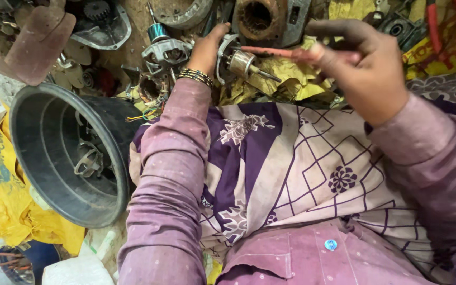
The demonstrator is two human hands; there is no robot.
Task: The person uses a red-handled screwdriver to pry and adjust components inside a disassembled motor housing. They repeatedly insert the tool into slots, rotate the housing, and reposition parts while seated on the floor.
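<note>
My left hand (206,50) reaches forward and grips a small motor part (237,60), a metal bracket with a brass-coloured rotor and a thin shaft that points right. Bangles ring that wrist. My right hand (362,66) is raised at the upper right, its fingers closed around a red-handled tool (281,53) that points left toward the motor part. Both arms wear dusty mauve sleeves. A purple and cream patterned cloth (291,163) covers my lap below the hands.
A large black tub (43,121) lies tilted at the left with metal parts inside. Motor housings (167,53), gears and a rusty round casing (257,18) crowd the top. Yellow cloth (17,211) lies at lower left; red-handled pliers (433,18) at top right.
</note>
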